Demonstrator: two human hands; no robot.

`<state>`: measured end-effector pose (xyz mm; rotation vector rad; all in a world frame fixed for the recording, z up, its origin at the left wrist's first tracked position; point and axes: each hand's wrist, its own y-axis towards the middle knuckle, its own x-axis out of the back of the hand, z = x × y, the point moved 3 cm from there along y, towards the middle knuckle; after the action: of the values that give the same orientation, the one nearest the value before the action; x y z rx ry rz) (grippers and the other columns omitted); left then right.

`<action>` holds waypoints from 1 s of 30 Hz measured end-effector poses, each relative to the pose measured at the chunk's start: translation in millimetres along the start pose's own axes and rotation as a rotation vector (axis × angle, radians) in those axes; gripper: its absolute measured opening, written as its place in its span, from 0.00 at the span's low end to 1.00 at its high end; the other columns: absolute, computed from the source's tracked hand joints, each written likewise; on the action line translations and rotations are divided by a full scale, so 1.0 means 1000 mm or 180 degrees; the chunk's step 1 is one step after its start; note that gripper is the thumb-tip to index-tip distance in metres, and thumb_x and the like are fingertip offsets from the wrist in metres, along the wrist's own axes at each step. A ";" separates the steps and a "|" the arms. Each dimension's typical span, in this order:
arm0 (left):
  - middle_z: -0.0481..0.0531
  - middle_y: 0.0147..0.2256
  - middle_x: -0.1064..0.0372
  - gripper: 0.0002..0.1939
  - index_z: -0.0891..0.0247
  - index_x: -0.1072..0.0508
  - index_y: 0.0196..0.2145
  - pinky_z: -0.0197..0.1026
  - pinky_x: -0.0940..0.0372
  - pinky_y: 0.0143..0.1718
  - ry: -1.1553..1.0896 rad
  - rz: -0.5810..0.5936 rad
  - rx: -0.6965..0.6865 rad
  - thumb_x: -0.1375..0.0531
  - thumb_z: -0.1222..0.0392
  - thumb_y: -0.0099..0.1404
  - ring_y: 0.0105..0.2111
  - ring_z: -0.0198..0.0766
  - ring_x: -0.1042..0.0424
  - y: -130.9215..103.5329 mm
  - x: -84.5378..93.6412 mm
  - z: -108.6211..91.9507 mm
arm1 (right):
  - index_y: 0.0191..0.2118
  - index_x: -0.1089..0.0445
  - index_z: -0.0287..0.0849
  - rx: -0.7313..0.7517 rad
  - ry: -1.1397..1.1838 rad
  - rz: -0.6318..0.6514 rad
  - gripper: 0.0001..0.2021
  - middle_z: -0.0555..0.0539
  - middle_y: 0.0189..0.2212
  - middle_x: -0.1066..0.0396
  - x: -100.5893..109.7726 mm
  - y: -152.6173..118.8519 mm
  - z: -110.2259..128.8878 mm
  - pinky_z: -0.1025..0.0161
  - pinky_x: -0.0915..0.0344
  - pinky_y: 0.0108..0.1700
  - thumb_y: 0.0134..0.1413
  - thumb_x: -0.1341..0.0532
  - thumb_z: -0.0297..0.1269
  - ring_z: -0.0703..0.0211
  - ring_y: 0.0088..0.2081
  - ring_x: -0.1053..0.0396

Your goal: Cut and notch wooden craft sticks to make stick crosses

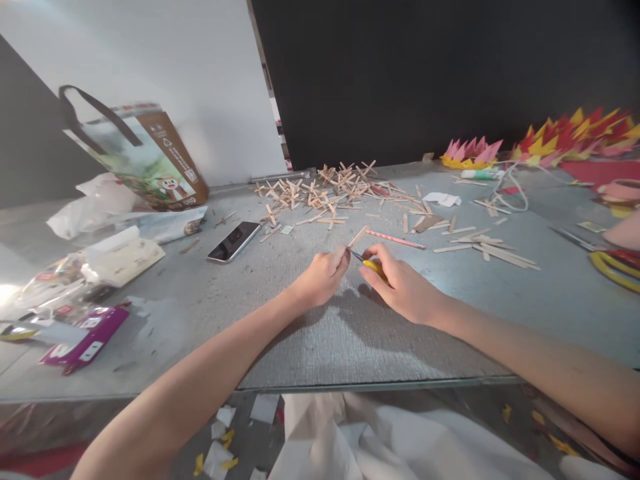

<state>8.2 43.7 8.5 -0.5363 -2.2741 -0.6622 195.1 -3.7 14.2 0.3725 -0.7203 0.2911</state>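
Note:
Near the middle of the grey table (200,320), my left hand (325,277) is closed on a thin wooden stick (358,237), which points up and away from its fingertips. My right hand (403,283) is wrapped round a yellow-handled tool (375,269). The tool's dark metal tip reaches to the left hand's fingertips, at the lower end of the stick; whether it touches the stick I cannot tell. A red and white patterned pencil (397,239) lies on the table just beyond the hands.
Beyond the hands lies a heap of wooden sticks (320,193), with loose sticks (493,247) to the right. A phone (234,241), a paper bag (150,157) and a purple packet (90,340) are at left. Yellow-handled scissors (613,267) and paper crowns (473,153) are at right.

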 end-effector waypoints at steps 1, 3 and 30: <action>0.44 0.24 0.39 0.12 0.58 0.41 0.34 0.40 0.45 0.30 0.0046 0.0012 -0.0002 0.53 0.58 0.78 0.23 0.34 0.40 0.000 0.001 0.000 | 0.50 0.44 0.47 -0.0023 0.0047 0.0042 0.09 0.54 0.27 0.32 0.001 0.000 -0.001 0.61 0.43 0.30 0.75 0.49 0.46 0.57 0.25 0.34; 0.45 0.25 0.39 0.11 0.58 0.40 0.35 0.41 0.46 0.31 0.0132 0.0039 0.0019 0.53 0.59 0.77 0.23 0.35 0.41 0.000 0.002 -0.002 | 0.48 0.47 0.48 -0.0041 0.0077 0.0099 0.07 0.53 0.28 0.31 0.002 0.000 -0.003 0.61 0.43 0.30 0.75 0.49 0.43 0.57 0.24 0.35; 0.58 0.35 0.33 0.16 0.64 0.31 0.36 0.50 0.39 0.48 0.1890 0.0189 -0.0361 0.56 0.67 0.75 0.38 0.47 0.35 0.012 -0.009 0.015 | 0.56 0.34 0.45 0.0015 -0.1055 -0.0023 0.12 0.45 0.28 0.24 -0.004 0.013 -0.016 0.61 0.51 0.28 0.73 0.48 0.35 0.55 0.24 0.33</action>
<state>12.8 60.1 -3.8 -0.3915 -1.6677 -0.8004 196.6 14.1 3.5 0.4328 -1.0431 0.2262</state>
